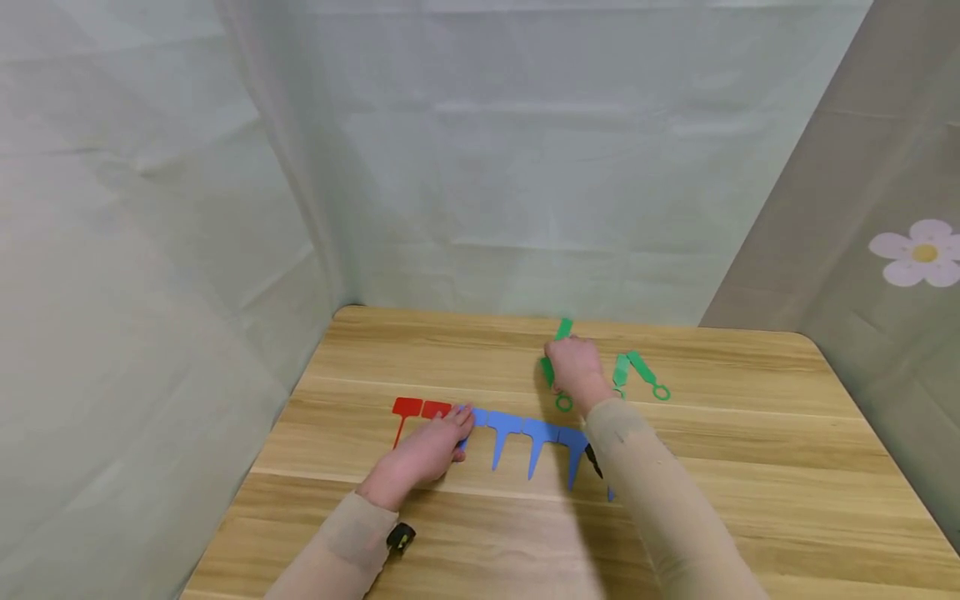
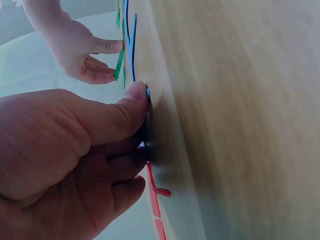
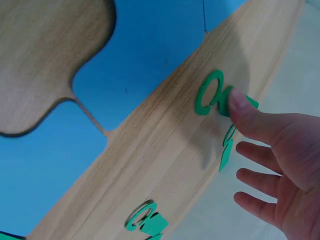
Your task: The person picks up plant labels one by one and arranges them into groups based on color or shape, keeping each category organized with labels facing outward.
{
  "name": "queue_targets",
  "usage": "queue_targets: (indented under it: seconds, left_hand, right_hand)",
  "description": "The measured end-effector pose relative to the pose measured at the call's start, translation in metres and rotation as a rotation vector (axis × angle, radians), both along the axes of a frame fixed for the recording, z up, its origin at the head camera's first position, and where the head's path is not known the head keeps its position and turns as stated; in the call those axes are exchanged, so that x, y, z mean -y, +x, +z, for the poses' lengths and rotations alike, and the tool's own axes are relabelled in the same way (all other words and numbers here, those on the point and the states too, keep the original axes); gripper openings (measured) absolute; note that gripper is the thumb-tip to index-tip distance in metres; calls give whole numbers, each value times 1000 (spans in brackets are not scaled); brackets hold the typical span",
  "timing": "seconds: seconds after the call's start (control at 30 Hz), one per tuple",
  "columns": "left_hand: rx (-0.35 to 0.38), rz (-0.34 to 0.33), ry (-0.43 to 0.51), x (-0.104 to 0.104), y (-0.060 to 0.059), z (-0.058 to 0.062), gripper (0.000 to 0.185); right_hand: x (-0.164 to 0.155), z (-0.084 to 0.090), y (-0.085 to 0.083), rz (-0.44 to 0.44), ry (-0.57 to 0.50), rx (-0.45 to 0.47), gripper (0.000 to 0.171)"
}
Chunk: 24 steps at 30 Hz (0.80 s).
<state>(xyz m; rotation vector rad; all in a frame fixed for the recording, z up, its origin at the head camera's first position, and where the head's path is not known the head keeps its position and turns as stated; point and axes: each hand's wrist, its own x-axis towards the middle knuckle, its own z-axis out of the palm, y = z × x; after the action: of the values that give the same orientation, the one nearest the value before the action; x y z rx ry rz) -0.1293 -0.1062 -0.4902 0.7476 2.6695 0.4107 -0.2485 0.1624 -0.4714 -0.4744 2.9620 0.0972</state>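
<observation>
My left hand (image 1: 431,446) is at the left end of a row of flat blue plant labels (image 1: 504,423), holding one blue label (image 2: 145,132) between thumb and fingers at the table surface. Two red plant labels (image 1: 407,407) lie beside it, the second partly covered by the hand. Farther back, my right hand (image 1: 576,367) holds a flat green ring-ended label (image 3: 225,101), its thumb on the strip near the ring; the index finger is hidden in the right wrist view. Another green label (image 3: 226,155) lies under and beside that hand.
Right of my right hand, two more green ring-ended labels (image 1: 643,368) lie on the wooden table (image 1: 750,483). My right forearm covers part of the last blue labels. Pale fabric (image 1: 525,208) hangs along the table's back and sides.
</observation>
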Motion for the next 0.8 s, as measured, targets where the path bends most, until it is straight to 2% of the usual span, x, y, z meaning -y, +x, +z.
queue_targets:
  seconds: [0.3, 0.4, 0.47, 0.6, 0.8]
  left_hand:
    - [-5, 3, -9, -1, -4, -1, 60]
    - [-3, 4, -13, -2, -4, -2, 60]
    - [1, 2, -14, -2, -4, -3, 60]
    - [4, -2, -23, -3, -4, -5, 60]
    - [-9, -4, -27, 0, -4, -5, 60]
  right_hand:
    - [0, -4, -3, 10, 49, -29, 37]
    - [-1, -6, -5, -1, 31, -28, 28]
    - [-4, -7, -6, -10, -4, -27, 21]
    - [-12, -9, -7, -35, -143, 24, 11]
    - [-22, 13, -8, -89, -294, 178, 18]
